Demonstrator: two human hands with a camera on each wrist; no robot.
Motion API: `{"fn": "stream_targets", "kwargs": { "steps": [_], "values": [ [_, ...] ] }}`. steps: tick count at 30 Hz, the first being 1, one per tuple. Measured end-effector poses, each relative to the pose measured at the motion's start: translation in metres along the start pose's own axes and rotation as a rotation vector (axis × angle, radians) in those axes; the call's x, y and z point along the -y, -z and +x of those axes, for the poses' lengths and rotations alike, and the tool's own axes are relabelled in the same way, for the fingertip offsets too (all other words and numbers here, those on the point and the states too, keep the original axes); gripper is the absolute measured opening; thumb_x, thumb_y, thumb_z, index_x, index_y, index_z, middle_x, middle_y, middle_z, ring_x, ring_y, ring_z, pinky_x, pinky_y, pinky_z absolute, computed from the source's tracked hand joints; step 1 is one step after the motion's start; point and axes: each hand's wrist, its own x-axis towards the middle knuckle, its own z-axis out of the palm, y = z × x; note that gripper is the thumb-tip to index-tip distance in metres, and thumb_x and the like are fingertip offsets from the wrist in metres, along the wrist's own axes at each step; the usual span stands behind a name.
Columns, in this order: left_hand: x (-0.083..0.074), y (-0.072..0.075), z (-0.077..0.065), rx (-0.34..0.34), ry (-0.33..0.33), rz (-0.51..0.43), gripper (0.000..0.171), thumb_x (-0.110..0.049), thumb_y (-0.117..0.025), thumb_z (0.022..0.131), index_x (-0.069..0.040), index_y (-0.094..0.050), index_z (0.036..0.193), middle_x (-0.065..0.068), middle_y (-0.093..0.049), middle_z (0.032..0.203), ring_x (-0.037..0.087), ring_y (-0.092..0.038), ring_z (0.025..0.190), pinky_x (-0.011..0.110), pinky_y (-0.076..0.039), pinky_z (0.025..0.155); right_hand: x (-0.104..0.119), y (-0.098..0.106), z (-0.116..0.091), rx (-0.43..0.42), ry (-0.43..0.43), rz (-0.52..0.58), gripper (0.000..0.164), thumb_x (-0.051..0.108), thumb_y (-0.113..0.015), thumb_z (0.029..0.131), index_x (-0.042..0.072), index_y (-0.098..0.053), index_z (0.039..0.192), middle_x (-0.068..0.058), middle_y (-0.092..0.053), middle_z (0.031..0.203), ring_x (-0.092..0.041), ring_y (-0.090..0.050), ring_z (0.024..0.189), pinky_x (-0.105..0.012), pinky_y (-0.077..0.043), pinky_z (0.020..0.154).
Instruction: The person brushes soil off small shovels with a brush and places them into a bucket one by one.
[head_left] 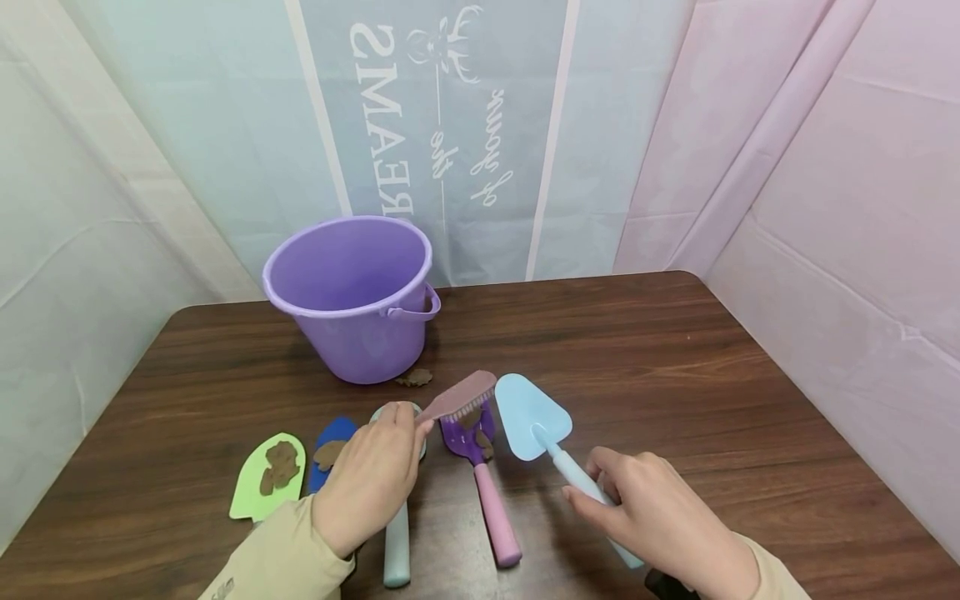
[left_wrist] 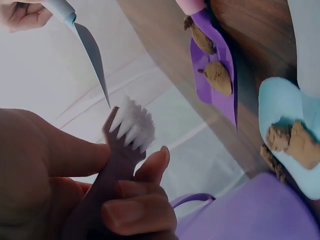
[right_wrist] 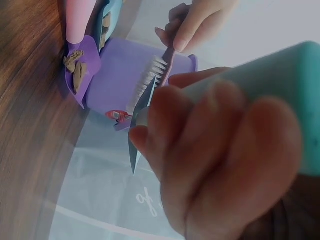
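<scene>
The left hand (head_left: 373,477) pinches a pink brush (head_left: 467,394), while at the brush's four o'clock the right hand (head_left: 660,512) grips a blue trowel (head_left: 534,421) by its handle (head_left: 576,475), likely to leave the blade (head_left: 519,407) free

Has a dark wood table (head_left: 675,375), backed by a pale blue cloth (head_left: 525,142) with white stripes (head_left: 321,108) and mirrored lettering (head_left: 384,87). Shows creased, whitish sheets (head_left: 847,225) at both sides. Looks softly lit.
</scene>
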Motion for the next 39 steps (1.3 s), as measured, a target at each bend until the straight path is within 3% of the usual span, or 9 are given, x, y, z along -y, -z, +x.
{"fn": "stream_targets", "kwargs": {
  "steps": [5,13,16,21,26,30,39],
  "values": [
    [-0.002,0.002,0.002,0.169,0.090,-0.133,0.027,-0.020,-0.045,0.098,-0.009,-0.044,0.073,0.000,-0.036,0.061,0.012,-0.035,0.048,0.022,-0.029,0.042,0.001,0.000,-0.001,-0.028,0.022,0.000,0.028,0.035,-0.068,0.082,0.021,-0.048,0.069,0.019,-0.027,0.049,0.009,-0.019,0.045,-0.013,-0.020,0.039],
    [0.003,0.001,0.010,0.267,0.071,-0.293,0.025,-0.015,-0.040,0.099,-0.008,-0.050,0.078,-0.001,-0.043,0.061,0.011,-0.040,0.054,0.022,-0.035,0.048,0.005,0.001,0.001,-0.044,0.020,-0.002,0.027,0.034,-0.070,0.080,0.023,-0.048,0.069,0.022,-0.026,0.048,0.010,-0.020,0.044,-0.013,-0.021,0.039],
    [0.005,0.001,0.013,0.338,0.087,-0.438,0.024,-0.014,-0.037,0.100,-0.007,-0.053,0.083,-0.001,-0.046,0.063,0.010,-0.042,0.054,0.022,-0.037,0.049,0.006,0.002,0.001,-0.054,0.030,0.000,0.027,0.033,-0.070,0.080,0.023,-0.048,0.069,0.023,-0.026,0.048,0.011,-0.019,0.044,-0.012,-0.020,0.038],
    [0.006,-0.001,0.015,0.455,0.189,-0.719,0.030,-0.017,-0.030,0.102,-0.004,-0.046,0.081,0.000,-0.043,0.057,0.009,-0.038,0.040,0.019,-0.033,0.038,0.006,0.002,0.001,-0.088,0.065,-0.003,0.028,0.033,-0.071,0.079,0.023,-0.047,0.068,0.024,-0.025,0.048,0.012,-0.017,0.044,-0.009,-0.017,0.039],
    [0.002,-0.003,0.016,0.477,0.247,-0.880,0.031,-0.019,-0.029,0.103,-0.001,-0.047,0.086,0.001,-0.042,0.057,0.010,-0.035,0.040,0.018,-0.031,0.038,0.007,0.004,0.002,-0.083,0.077,-0.004,0.028,0.032,-0.071,0.079,0.023,-0.047,0.068,0.024,-0.024,0.049,0.012,-0.017,0.045,-0.008,-0.017,0.039],
    [-0.004,-0.003,0.016,0.498,0.247,-0.925,0.030,-0.019,-0.029,0.103,0.000,-0.050,0.092,0.001,-0.041,0.058,0.010,-0.035,0.040,0.018,-0.030,0.037,0.008,0.005,0.003,-0.075,0.081,0.002,0.028,0.033,-0.071,0.080,0.024,-0.047,0.069,0.025,-0.023,0.049,0.013,-0.017,0.044,-0.008,-0.017,0.039],
    [-0.016,-0.006,0.008,0.511,0.163,-0.843,0.030,-0.021,-0.031,0.102,-0.004,-0.047,0.083,-0.001,-0.043,0.057,0.008,-0.038,0.041,0.019,-0.033,0.038,0.010,0.005,0.003,-0.122,0.122,-0.002,0.031,0.030,-0.072,0.078,0.023,-0.044,0.068,0.026,-0.018,0.051,0.015,-0.013,0.046,-0.007,-0.015,0.039]
  ]
}}
